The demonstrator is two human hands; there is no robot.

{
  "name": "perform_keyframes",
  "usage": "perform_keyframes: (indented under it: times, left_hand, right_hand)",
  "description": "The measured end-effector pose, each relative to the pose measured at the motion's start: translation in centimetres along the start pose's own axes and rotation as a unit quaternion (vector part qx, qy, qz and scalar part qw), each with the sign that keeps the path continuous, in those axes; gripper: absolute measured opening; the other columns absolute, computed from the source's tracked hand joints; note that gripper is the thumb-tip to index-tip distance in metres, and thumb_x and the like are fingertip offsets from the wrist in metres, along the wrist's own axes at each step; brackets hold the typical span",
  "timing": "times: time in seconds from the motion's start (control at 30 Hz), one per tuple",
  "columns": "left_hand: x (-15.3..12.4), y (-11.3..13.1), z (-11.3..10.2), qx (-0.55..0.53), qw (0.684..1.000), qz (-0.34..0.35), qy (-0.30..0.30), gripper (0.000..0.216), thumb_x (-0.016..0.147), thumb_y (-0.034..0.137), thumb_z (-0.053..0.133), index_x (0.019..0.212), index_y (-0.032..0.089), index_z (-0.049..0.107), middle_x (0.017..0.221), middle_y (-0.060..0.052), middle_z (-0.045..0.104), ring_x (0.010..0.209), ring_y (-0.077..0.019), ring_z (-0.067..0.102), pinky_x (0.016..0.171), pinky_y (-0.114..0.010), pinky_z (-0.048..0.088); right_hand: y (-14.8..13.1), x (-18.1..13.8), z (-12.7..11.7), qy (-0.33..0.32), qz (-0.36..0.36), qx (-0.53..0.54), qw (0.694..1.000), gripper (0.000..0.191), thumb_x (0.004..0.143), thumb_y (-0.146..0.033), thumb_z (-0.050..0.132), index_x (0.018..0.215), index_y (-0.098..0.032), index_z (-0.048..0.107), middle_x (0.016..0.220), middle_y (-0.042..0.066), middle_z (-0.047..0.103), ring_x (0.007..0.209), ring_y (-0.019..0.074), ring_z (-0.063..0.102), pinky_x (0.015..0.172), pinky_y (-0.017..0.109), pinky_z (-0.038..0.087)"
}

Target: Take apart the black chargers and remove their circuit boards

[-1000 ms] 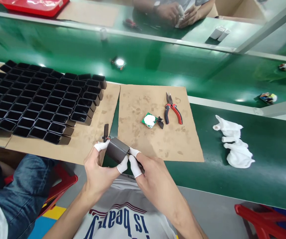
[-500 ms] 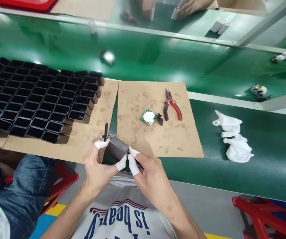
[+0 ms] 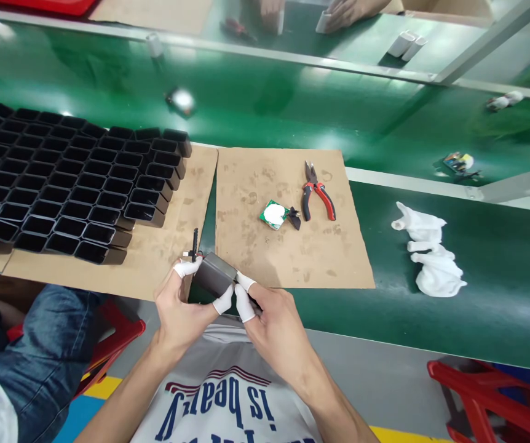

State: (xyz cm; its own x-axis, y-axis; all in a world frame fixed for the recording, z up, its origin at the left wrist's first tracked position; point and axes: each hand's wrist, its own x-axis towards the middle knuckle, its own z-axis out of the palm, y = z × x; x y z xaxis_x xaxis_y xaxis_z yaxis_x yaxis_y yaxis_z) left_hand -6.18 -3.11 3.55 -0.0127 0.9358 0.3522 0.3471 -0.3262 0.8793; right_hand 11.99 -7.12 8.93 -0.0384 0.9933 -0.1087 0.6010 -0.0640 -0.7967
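My left hand (image 3: 179, 311), white finger cots on its thumb and finger, is closed around a dark grey plastic case (image 3: 215, 274), held tilted over the table's near edge. From the case's far left end sticks a black ribbed cable strain relief (image 3: 195, 244) with a small white connector beside it. At the other end, my right hand (image 3: 269, 307), also in white finger cots, pinches a dark piece mostly hidden by the fingers. A green circuit board with a white top (image 3: 274, 214) lies on the cardboard, near red-and-black pliers (image 3: 315, 191).
Many open black cases (image 3: 75, 178) stand in rows at left on cardboard (image 3: 173, 246). White crumpled finger cots or gloves (image 3: 435, 258) lie at right. Across a metal rail, a co-worker's hand (image 3: 343, 13) holds a white part. A seated person's leg (image 3: 62, 344) is at lower left.
The view has shifted slightly. Small parts on the green surface beyond the rail have moved left. My hands keep nearly the same hold on the case.
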Motion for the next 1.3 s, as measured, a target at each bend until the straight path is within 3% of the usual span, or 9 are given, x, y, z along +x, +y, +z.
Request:
perform_keyframes:
  times: [0.23,0.4,0.57,0.7,0.93,1.03,1.13,1.2,1.3]
  left_hand:
    - [1.0,1.5,0.3,-0.026,0.987,-0.160,-0.015,0.041,0.073,0.023,0.097,0.108,0.021,0.076,0.100,-0.002,0.081,0.093,-0.0206,0.079,0.090,-0.033,0.065]
    - [2.3,2.9,0.1,-0.246,0.902,-0.350,-0.054,0.046,0.067,0.031,0.101,0.102,0.020,0.073,0.096,-0.004,0.083,0.087,-0.0227,0.082,0.080,-0.033,0.067]
    - [2.9,4.2,0.4,-0.326,0.844,-0.420,-0.072,0.054,0.060,0.039,0.104,0.101,0.019,0.074,0.099,-0.006,0.084,0.092,-0.0290,0.086,0.082,-0.037,0.069]
    - [2.9,4.9,0.8,-0.332,0.833,-0.434,-0.088,0.056,0.063,0.043,0.105,0.105,0.019,0.076,0.104,-0.008,0.087,0.103,-0.0331,0.087,0.090,-0.040,0.069]
    - [2.4,4.9,1.5,-0.344,0.821,-0.446,-0.099,0.056,0.062,0.043,0.106,0.102,0.020,0.075,0.104,-0.008,0.086,0.103,-0.0324,0.086,0.096,-0.043,0.067]
    - [2.1,4.6,1.8,-0.321,0.840,-0.425,-0.103,0.054,0.067,0.044,0.102,0.106,0.020,0.073,0.105,-0.008,0.083,0.099,-0.0304,0.084,0.092,-0.042,0.067]
    - [2.1,3.9,2.2,-0.162,0.946,-0.279,-0.039,0.048,0.075,0.036,0.098,0.112,0.021,0.071,0.106,-0.006,0.077,0.097,-0.0255,0.078,0.088,-0.039,0.065]
    - [2.1,3.1,2.7,0.002,0.990,-0.129,0.050,0.047,0.078,0.030,0.097,0.116,0.023,0.071,0.111,-0.007,0.071,0.104,-0.0261,0.074,0.091,-0.039,0.063]
    - [1.6,1.8,3.5,0.140,0.987,-0.013,0.082,0.040,0.087,0.026,0.090,0.122,0.023,0.071,0.115,-0.009,0.064,0.103,-0.0260,0.071,0.088,-0.039,0.062]
  right_hand:
    - [-0.5,-0.7,-1.7,-0.008,0.000,-0.053,0.999,0.025,0.100,-0.013,0.053,0.095,-0.027,0.073,0.072,0.001,0.076,0.058,0.0226,0.067,0.056,0.032,0.041]
    - [-0.1,-1.8,-6.4,-0.017,0.027,-0.053,0.998,0.032,0.114,-0.034,0.051,0.129,-0.030,0.079,0.100,0.003,0.088,0.082,0.0244,0.083,0.073,0.033,0.060]
    - [5.8,-1.6,-9.3,0.116,0.097,-0.132,0.980,0.044,0.108,-0.048,0.054,0.134,-0.026,0.082,0.102,0.008,0.088,0.076,0.0264,0.078,0.072,0.037,0.059]
    - [11.1,-1.3,-10.0,0.254,0.173,-0.244,0.920,0.054,0.104,-0.054,0.053,0.135,-0.021,0.083,0.100,0.014,0.085,0.076,0.0300,0.074,0.073,0.042,0.054]
    - [15.2,-0.7,-9.5,0.342,0.142,-0.295,0.881,0.057,0.104,-0.050,0.051,0.131,-0.013,0.085,0.098,0.015,0.076,0.083,0.0303,0.068,0.071,0.040,0.048]
    - [15.5,-0.8,-9.6,0.347,0.119,-0.302,0.880,0.062,0.104,-0.055,0.053,0.136,-0.010,0.082,0.104,0.017,0.072,0.094,0.0344,0.068,0.079,0.045,0.051]
    - [13.9,-1.1,-9.2,0.381,0.089,-0.295,0.872,0.060,0.103,-0.060,0.062,0.134,-0.014,0.083,0.116,0.020,0.073,0.115,0.0422,0.067,0.098,0.058,0.052]
    - [11.7,-1.0,-7.9,0.366,0.042,-0.229,0.901,0.045,0.105,-0.052,0.068,0.132,-0.019,0.082,0.120,0.018,0.075,0.119,0.0401,0.069,0.106,0.060,0.052]
    - [7.6,-0.4,-4.4,0.225,-0.039,-0.028,0.973,0.030,0.109,-0.036,0.069,0.137,-0.027,0.076,0.129,0.012,0.081,0.121,0.0311,0.077,0.109,0.051,0.060]
